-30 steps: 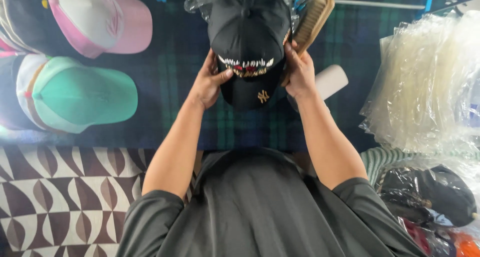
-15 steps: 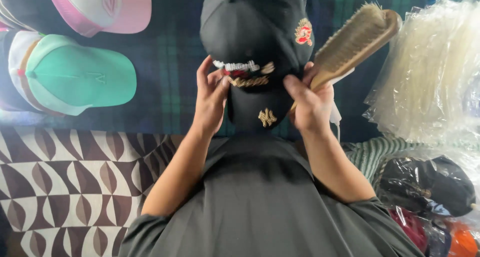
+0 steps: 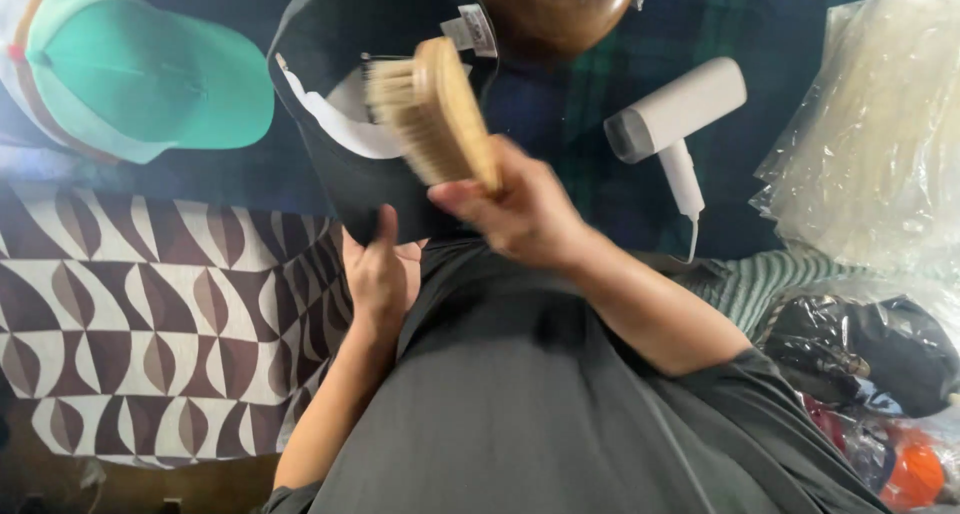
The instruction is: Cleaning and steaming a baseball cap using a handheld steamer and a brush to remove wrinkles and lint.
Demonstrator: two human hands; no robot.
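- The black cap [image 3: 345, 164] now lies flipped, white lining up, just right of the mint cap [image 3: 150, 84].
- Left hand [image 3: 378, 274] pinches its brim.
- Right hand [image 3: 520, 214], earlier on the cap, now clenches the wooden brush [image 3: 435, 114], bristles at the lining; brushing appears underway.

— That cap [image 3: 345, 164] is black, white inside the crown. The brush [image 3: 440, 114] is pale wood with tan bristles.

— And over on the side, a mint-green cap [image 3: 140, 84]. The cloth [image 3: 560, 144] underneath is a dark navy and green plaid.

— The mat [image 3: 150, 314] carries a brown and white leaf pattern. White dryer [image 3: 675, 109], grey shirt [image 3: 540, 414].
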